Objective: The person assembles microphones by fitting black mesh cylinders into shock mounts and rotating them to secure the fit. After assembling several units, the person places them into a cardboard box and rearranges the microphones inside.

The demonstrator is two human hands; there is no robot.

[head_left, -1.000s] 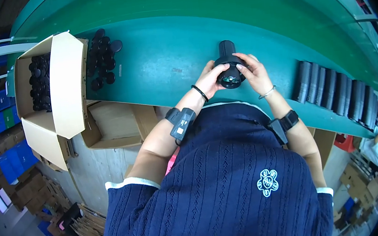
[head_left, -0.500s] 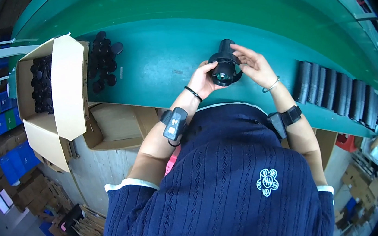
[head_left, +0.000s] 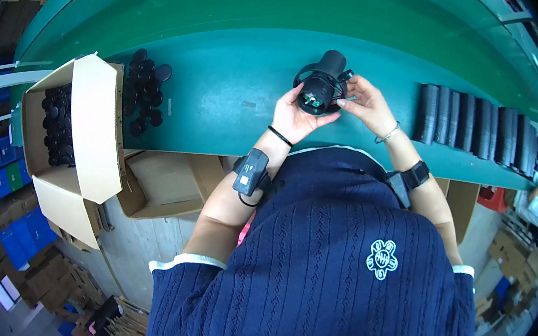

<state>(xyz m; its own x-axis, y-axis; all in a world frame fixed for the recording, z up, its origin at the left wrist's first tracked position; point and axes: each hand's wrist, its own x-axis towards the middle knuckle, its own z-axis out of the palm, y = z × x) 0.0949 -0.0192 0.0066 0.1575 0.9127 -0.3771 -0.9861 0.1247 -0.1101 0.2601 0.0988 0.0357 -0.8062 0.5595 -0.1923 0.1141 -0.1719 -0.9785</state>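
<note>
Above the green work table, in front of my body, I hold a black cylindrical device point(head_left: 316, 91) with both hands. Its round end toward me is uncovered, and bits of green circuit board show inside. A curved black band or cable loops around its sides; which of the two I cannot tell. My left hand point(head_left: 298, 119) wraps the lower left side, thumb on top and fingers beneath. At the right side, my right hand point(head_left: 368, 105) is closed, with thumb and fingers pinching the looped part beside the round end. A narrower black tube point(head_left: 332, 62) points away from me.
Loose round black caps point(head_left: 146, 89) lie at the table's left. Beside them stands an open cardboard box point(head_left: 95, 128) holding more caps. A row of black ribbed cylinders point(head_left: 469, 122) lines the right side. Another open carton point(head_left: 162, 177) sits below the table edge.
My right hand has come down from the tube, and its fingers have closed at the device's right side. The device has tilted, its tube now leaning more to the right.
</note>
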